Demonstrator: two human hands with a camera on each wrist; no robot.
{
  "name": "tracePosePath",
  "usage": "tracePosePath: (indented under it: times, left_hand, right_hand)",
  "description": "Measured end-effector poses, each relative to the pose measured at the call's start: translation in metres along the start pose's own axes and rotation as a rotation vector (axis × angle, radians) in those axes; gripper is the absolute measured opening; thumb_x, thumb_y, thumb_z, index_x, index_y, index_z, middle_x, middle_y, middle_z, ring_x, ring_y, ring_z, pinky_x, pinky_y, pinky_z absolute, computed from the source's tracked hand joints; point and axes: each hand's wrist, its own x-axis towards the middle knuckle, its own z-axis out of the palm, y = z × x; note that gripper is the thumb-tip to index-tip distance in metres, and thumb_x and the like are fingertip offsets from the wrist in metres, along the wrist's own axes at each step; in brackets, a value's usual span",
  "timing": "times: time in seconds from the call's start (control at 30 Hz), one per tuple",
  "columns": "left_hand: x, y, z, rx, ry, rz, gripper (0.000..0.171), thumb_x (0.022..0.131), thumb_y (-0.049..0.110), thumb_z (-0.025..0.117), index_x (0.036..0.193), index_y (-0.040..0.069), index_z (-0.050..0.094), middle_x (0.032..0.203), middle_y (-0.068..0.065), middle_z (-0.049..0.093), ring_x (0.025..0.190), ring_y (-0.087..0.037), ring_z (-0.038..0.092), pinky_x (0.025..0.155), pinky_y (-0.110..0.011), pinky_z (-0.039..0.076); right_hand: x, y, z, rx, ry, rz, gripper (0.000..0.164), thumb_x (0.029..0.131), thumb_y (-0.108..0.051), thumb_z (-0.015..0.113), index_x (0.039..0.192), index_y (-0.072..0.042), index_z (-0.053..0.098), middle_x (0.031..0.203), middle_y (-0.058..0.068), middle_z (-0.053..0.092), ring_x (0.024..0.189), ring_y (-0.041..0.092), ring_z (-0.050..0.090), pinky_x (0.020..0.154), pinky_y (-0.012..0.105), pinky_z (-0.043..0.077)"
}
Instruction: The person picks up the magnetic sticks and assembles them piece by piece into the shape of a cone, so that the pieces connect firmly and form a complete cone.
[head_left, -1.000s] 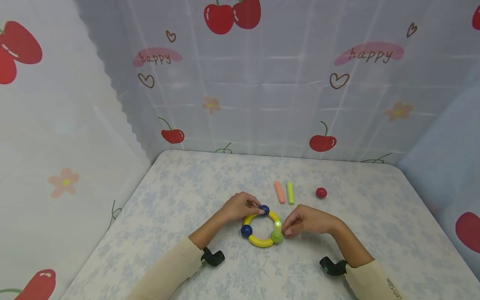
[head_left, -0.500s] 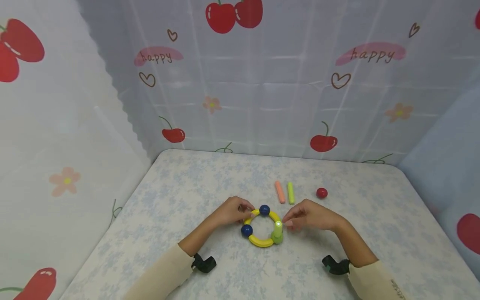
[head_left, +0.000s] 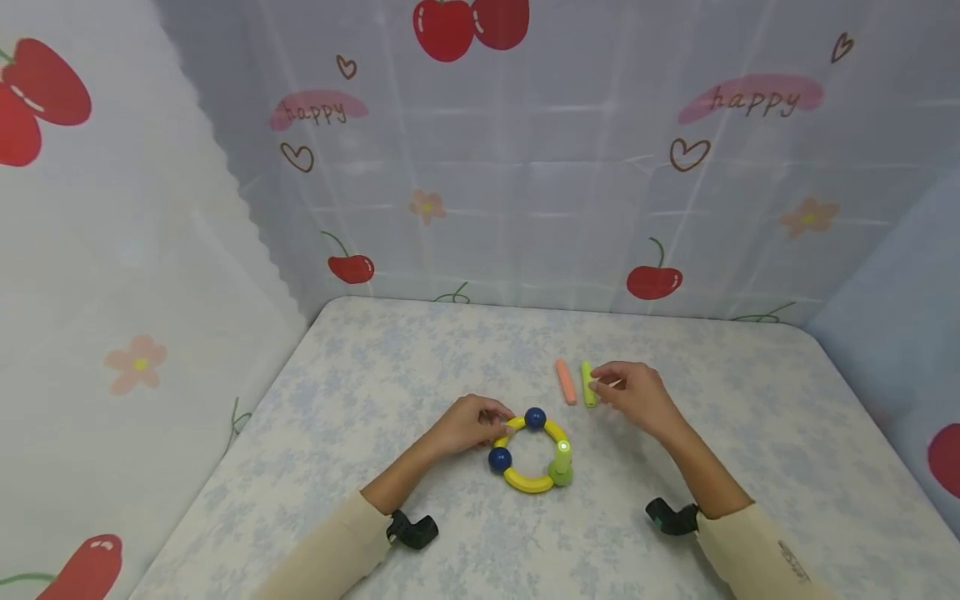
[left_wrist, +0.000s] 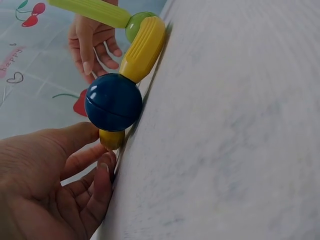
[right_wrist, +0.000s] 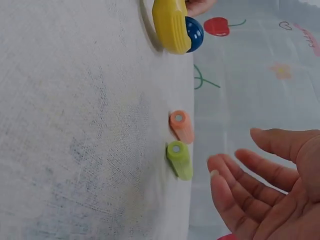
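One lime stick [right_wrist: 181, 164] points forward, right hand [head_left: 635, 393] relaxed nearby, left hand [head_left: 465, 425] pinching ring [head_left: 528, 484].

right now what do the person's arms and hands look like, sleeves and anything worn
The left sleeve and right sleeve are beige, ending on the forearm. The right one bears dark lettering, too small to read. A black, bent device sits at each sleeve's end. The left hand and right hand are bare, without gloves.
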Motion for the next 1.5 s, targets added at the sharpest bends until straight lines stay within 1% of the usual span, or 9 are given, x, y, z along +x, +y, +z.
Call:
tracePosePath:
  times: [0.07, 0.17, 0.33, 0.47, 0.77, 1.0, 1.17, 1.33, 1.5]
  left_hand:
    - [0.001, -0.001, 0.001, -0.001, 0.004, 0.007, 0.024, 0.095, 0.022, 0.074, 0.116, 0.01, 0.076, 0.077, 0.004, 0.066, 0.055, -0.009, 0.056, 0.051, -0.023, 0.048]
    - [0.001, -0.001, 0.003, 0.005, 0.018, 0.009, 0.023, 0.095, 0.024, 0.075, 0.115, 0.012, 0.076, 0.078, 0.005, 0.066, 0.056, -0.009, 0.057, 0.052, -0.023, 0.048]
    - [-0.001, 0.0, 0.005, 0.018, 0.038, 0.003, 0.022, 0.094, 0.025, 0.075, 0.112, 0.014, 0.078, 0.078, 0.006, 0.067, 0.057, -0.009, 0.056, 0.052, -0.023, 0.047]
    - [0.0, 0.002, 0.005, 0.043, 0.045, 0.0, 0.021, 0.094, 0.026, 0.076, 0.112, 0.015, 0.078, 0.079, 0.007, 0.067, 0.059, -0.007, 0.054, 0.054, -0.022, 0.045]
    - [0.002, 0.002, 0.004, 0.052, 0.047, 0.002, 0.021, 0.093, 0.025, 0.076, 0.111, 0.014, 0.078, 0.079, 0.008, 0.067, 0.061, -0.006, 0.052, 0.055, -0.021, 0.043]
    - [0.001, 0.002, 0.003, 0.04, 0.047, 0.003, 0.021, 0.093, 0.024, 0.076, 0.111, 0.013, 0.078, 0.079, 0.007, 0.067, 0.06, -0.006, 0.051, 0.055, -0.021, 0.043]
    - [0.0, 0.0, 0.004, 0.041, 0.05, -0.006, 0.021, 0.093, 0.025, 0.076, 0.111, 0.014, 0.078, 0.079, 0.008, 0.067, 0.06, -0.005, 0.051, 0.055, -0.021, 0.043]
    - [0.0, -0.002, 0.003, 0.039, 0.049, -0.005, 0.02, 0.093, 0.025, 0.076, 0.111, 0.015, 0.078, 0.079, 0.008, 0.067, 0.059, -0.006, 0.051, 0.055, -0.021, 0.043]
    - [0.0, -0.002, 0.003, 0.035, 0.05, -0.004, 0.02, 0.093, 0.025, 0.076, 0.111, 0.015, 0.078, 0.079, 0.008, 0.067, 0.059, -0.006, 0.051, 0.054, -0.021, 0.043]
  right_hand:
    - [0.004, 0.0, 0.0, -0.069, 0.042, -0.001, 0.031, 0.095, -0.015, 0.073, 0.12, 0.003, 0.07, 0.102, 0.015, 0.073, 0.086, 0.03, 0.07, 0.066, 0.036, 0.058]
    - [0.011, -0.001, 0.002, -0.159, 0.061, 0.011, 0.033, 0.094, -0.017, 0.074, 0.12, 0.004, 0.069, 0.1, 0.016, 0.073, 0.087, 0.03, 0.069, 0.064, 0.037, 0.056]
    - [0.022, -0.001, 0.005, -0.262, 0.009, 0.093, 0.042, 0.094, -0.022, 0.074, 0.124, 0.006, 0.066, 0.102, 0.019, 0.07, 0.083, 0.028, 0.066, 0.061, 0.036, 0.054]
    - [0.029, 0.001, 0.008, -0.303, -0.023, 0.149, 0.047, 0.093, -0.023, 0.075, 0.127, 0.008, 0.063, 0.101, 0.019, 0.069, 0.082, 0.027, 0.064, 0.063, 0.037, 0.054]
    - [0.04, 0.005, 0.011, -0.317, -0.051, 0.18, 0.051, 0.093, -0.022, 0.076, 0.129, 0.009, 0.06, 0.102, 0.02, 0.069, 0.085, 0.027, 0.065, 0.062, 0.036, 0.053]
    - [0.048, 0.007, 0.014, -0.325, -0.073, 0.215, 0.051, 0.092, -0.023, 0.075, 0.13, 0.009, 0.06, 0.108, 0.022, 0.068, 0.093, 0.031, 0.065, 0.068, 0.039, 0.055]
    - [0.053, 0.009, 0.017, -0.324, -0.091, 0.235, 0.051, 0.092, -0.023, 0.076, 0.129, 0.01, 0.06, 0.114, 0.024, 0.066, 0.091, 0.03, 0.063, 0.07, 0.039, 0.055]
    - [0.054, 0.009, 0.019, -0.3, -0.105, 0.26, 0.053, 0.091, -0.024, 0.077, 0.128, 0.01, 0.061, 0.121, 0.025, 0.064, 0.088, 0.027, 0.059, 0.067, 0.034, 0.054]
    - [0.054, 0.008, 0.02, -0.268, -0.135, 0.269, 0.055, 0.091, -0.024, 0.076, 0.129, 0.011, 0.059, 0.115, 0.023, 0.064, 0.079, 0.024, 0.059, 0.059, 0.029, 0.05]
